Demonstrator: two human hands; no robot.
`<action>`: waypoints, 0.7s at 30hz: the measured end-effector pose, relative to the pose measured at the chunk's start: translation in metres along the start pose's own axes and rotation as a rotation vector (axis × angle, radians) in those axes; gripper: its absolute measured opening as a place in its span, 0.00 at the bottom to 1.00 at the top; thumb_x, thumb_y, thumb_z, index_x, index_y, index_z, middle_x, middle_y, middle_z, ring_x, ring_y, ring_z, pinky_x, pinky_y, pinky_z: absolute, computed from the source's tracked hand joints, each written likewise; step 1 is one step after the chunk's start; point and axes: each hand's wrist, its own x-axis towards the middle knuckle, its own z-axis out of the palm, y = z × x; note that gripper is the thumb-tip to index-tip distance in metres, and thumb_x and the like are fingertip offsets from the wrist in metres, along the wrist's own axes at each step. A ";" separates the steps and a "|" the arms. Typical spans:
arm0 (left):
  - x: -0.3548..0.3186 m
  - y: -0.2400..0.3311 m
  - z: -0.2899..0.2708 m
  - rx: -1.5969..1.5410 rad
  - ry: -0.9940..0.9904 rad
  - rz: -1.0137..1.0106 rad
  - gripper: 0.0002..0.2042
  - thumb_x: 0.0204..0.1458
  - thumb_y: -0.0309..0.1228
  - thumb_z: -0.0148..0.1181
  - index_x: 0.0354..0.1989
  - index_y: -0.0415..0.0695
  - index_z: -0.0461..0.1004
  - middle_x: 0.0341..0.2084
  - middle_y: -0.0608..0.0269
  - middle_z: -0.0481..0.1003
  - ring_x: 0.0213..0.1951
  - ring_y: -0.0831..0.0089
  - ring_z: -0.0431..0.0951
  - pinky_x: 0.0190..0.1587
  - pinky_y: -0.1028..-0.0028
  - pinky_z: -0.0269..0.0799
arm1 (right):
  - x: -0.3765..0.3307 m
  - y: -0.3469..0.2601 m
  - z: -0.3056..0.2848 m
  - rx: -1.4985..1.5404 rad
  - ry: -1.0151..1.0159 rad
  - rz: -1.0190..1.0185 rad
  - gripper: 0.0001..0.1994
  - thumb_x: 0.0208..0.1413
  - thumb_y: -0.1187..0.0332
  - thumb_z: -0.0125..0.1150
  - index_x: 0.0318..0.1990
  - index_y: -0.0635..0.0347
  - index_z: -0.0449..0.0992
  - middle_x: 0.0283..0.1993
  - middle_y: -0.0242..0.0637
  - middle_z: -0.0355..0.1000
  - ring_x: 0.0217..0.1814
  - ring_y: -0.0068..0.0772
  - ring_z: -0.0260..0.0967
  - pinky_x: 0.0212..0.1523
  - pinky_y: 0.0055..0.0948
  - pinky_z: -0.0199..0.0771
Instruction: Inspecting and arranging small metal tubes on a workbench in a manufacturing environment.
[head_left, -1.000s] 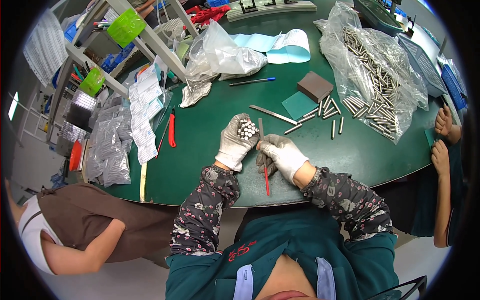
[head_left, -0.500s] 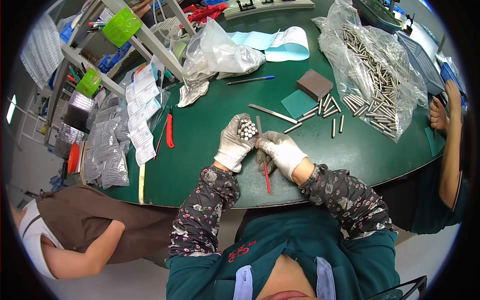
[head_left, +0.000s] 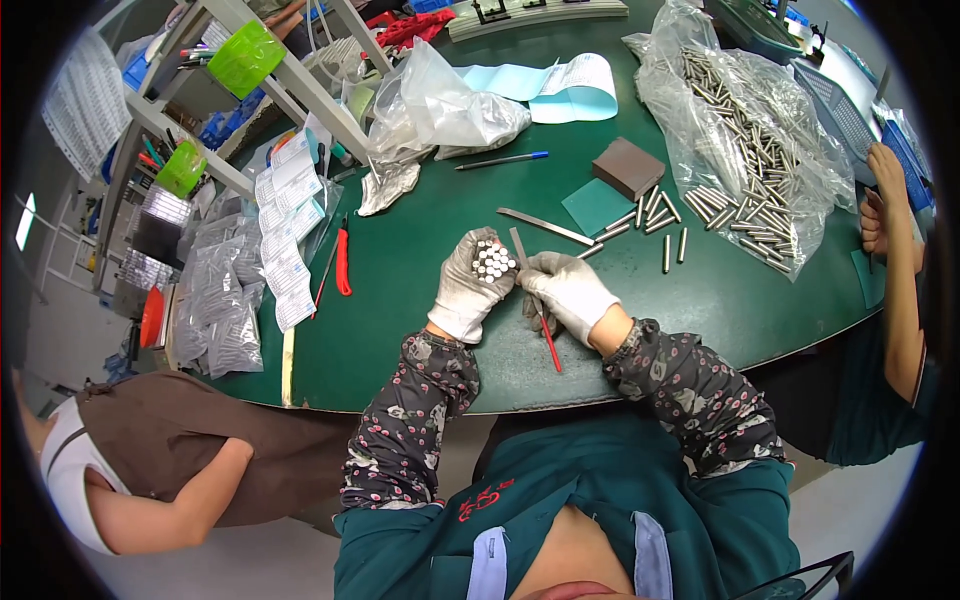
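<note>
My left hand (head_left: pixel 463 302), in a white work glove, is closed round a bundle of short metal pins (head_left: pixel 493 262), their round ends facing up. My right hand (head_left: pixel 575 300), also gloved, grips a slim red-handled file (head_left: pixel 553 348). The file's flat grey blade slants up past the right side of the bundle; whether it touches the pins I cannot tell. Beyond my hands lie a flat metal strip (head_left: pixel 545 227) and several loose pins (head_left: pixel 657 213), beside a green sheet (head_left: pixel 592 210) and a brown block (head_left: pixel 629 168).
A clear bag (head_left: pixel 835 185) spills many pins at the right. A blue pen (head_left: pixel 500 160), plastic bags (head_left: pixel 450 110) and paper slips (head_left: pixel 288 262) lie on the green table (head_left: pixel 400 240). Red-handled pliers (head_left: pixel 343 262) are at left. Other people are on both sides.
The file has tilted, its red handle end swinging right and slightly up. My right hand has shifted slightly right and up; my left still holds the pins in place.
</note>
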 end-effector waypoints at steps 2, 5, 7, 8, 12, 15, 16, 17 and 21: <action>0.000 0.005 0.001 0.072 -0.019 0.005 0.22 0.35 0.24 0.64 0.42 0.42 0.66 0.31 0.68 0.72 0.32 0.81 0.73 0.37 0.81 0.71 | -0.001 -0.001 0.000 0.029 -0.014 0.011 0.11 0.53 0.66 0.50 0.36 0.66 0.71 0.23 0.37 0.71 0.21 0.25 0.68 0.22 0.23 0.68; 0.000 0.003 -0.001 0.165 -0.039 0.027 0.22 0.35 0.24 0.64 0.42 0.43 0.66 0.31 0.67 0.72 0.33 0.80 0.74 0.37 0.80 0.72 | -0.001 -0.004 0.000 0.069 -0.031 0.010 0.11 0.55 0.66 0.50 0.38 0.66 0.69 0.21 0.33 0.68 0.17 0.21 0.65 0.17 0.17 0.65; 0.000 0.003 -0.001 0.183 -0.049 0.042 0.21 0.35 0.24 0.64 0.41 0.43 0.66 0.31 0.67 0.73 0.33 0.79 0.74 0.37 0.80 0.72 | 0.000 -0.003 -0.001 0.050 -0.046 0.051 0.11 0.54 0.66 0.51 0.37 0.66 0.69 0.20 0.33 0.68 0.17 0.22 0.66 0.16 0.18 0.65; -0.001 0.005 0.000 0.173 -0.051 0.035 0.21 0.35 0.24 0.64 0.41 0.43 0.66 0.30 0.67 0.73 0.32 0.79 0.74 0.36 0.79 0.72 | 0.001 -0.002 -0.002 0.053 -0.043 0.053 0.11 0.54 0.66 0.51 0.37 0.66 0.69 0.20 0.33 0.68 0.17 0.22 0.66 0.16 0.18 0.65; 0.000 0.011 0.001 0.252 -0.051 0.101 0.21 0.35 0.25 0.64 0.41 0.43 0.66 0.29 0.67 0.73 0.31 0.78 0.75 0.35 0.79 0.72 | 0.003 -0.002 -0.003 0.043 -0.029 0.058 0.11 0.50 0.66 0.51 0.34 0.66 0.72 0.20 0.35 0.69 0.19 0.24 0.66 0.18 0.22 0.66; 0.000 0.010 0.001 0.244 -0.055 0.072 0.21 0.35 0.25 0.64 0.40 0.43 0.66 0.29 0.67 0.73 0.31 0.78 0.75 0.35 0.79 0.72 | 0.003 -0.003 -0.001 0.062 -0.021 0.050 0.11 0.50 0.66 0.51 0.33 0.66 0.72 0.20 0.34 0.69 0.19 0.24 0.66 0.16 0.22 0.65; 0.000 0.010 0.001 0.244 -0.055 0.071 0.21 0.35 0.25 0.64 0.40 0.43 0.66 0.29 0.67 0.73 0.31 0.78 0.75 0.35 0.79 0.72 | 0.004 -0.002 -0.002 0.074 -0.019 0.052 0.10 0.49 0.66 0.51 0.33 0.66 0.72 0.20 0.34 0.69 0.19 0.24 0.66 0.16 0.22 0.65; 0.000 0.012 0.002 0.260 -0.059 0.080 0.21 0.35 0.25 0.64 0.40 0.43 0.66 0.29 0.67 0.73 0.31 0.78 0.75 0.35 0.79 0.72 | 0.004 -0.003 -0.002 0.074 -0.019 0.053 0.10 0.49 0.66 0.51 0.33 0.66 0.72 0.20 0.34 0.69 0.19 0.24 0.66 0.16 0.22 0.65; -0.001 0.011 0.001 0.193 -0.084 0.051 0.22 0.36 0.23 0.66 0.42 0.44 0.65 0.29 0.71 0.71 0.31 0.83 0.71 0.35 0.82 0.70 | 0.004 -0.001 -0.002 0.080 -0.025 0.081 0.10 0.49 0.67 0.51 0.33 0.66 0.72 0.20 0.34 0.69 0.18 0.24 0.66 0.16 0.22 0.65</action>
